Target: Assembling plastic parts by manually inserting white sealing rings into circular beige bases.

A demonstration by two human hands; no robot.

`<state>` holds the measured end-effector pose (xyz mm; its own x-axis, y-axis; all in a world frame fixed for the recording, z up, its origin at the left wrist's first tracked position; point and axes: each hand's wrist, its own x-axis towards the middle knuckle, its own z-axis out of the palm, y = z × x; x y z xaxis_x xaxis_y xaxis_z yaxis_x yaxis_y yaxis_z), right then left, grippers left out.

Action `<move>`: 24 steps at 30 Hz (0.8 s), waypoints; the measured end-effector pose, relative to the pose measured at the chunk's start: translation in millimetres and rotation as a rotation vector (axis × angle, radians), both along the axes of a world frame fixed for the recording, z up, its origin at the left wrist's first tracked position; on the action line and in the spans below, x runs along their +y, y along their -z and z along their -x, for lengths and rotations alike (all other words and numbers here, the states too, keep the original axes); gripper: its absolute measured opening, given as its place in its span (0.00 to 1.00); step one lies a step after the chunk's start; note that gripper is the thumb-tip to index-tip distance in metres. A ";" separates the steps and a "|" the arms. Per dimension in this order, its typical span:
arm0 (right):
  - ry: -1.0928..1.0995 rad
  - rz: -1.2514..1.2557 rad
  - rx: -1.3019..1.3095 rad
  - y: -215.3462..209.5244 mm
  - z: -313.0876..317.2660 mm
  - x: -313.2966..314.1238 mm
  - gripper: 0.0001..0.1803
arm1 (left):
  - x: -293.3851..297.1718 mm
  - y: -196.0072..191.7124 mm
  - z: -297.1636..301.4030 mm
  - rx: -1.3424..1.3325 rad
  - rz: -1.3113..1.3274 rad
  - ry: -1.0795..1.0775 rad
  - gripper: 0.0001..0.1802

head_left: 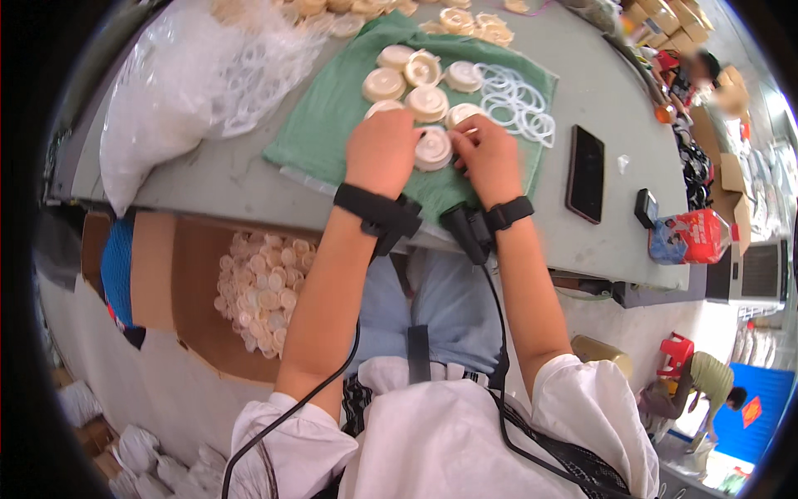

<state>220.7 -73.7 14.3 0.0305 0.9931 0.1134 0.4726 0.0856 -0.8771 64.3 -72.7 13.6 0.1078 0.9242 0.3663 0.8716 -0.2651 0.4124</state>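
A round cream plastic lid (433,149) lies between my hands on a green cloth (320,133). Its left edge is at my left hand (382,154), which is curled, with most of its fingers hidden behind the back of the hand. On the opposite edge, the bent thumb and fingers of my right hand (489,156) close in at the rim. Several similar lids (426,103) sit just beyond, one partly covered by my left hand. Thin translucent white rings (503,101) lie in a loose pile on the cloth, past my right hand.
A clear plastic bag of rings (179,91) stands at the table's left. Below it, a cardboard box (191,291) holds many small pale caps (264,287). A black phone (586,175), a small black case (646,208) and a red-and-blue package (688,236) are to the right.
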 end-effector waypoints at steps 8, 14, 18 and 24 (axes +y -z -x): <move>-0.031 -0.107 -0.075 4.7 -4.0 10.6 0.07 | 2.0 -6.8 3.6 -0.018 0.074 -0.001 0.14; -0.018 -0.103 -0.034 11.7 -12.9 -6.4 0.10 | -7.3 9.3 -2.7 -0.073 0.064 -0.002 0.12; -0.055 -0.022 0.110 6.8 -11.1 -10.5 0.05 | -11.1 -2.0 -3.2 -0.095 0.112 -0.033 0.09; -0.224 0.095 0.149 3.6 -21.2 0.6 0.06 | -6.0 -7.7 6.7 -0.120 0.179 0.081 0.09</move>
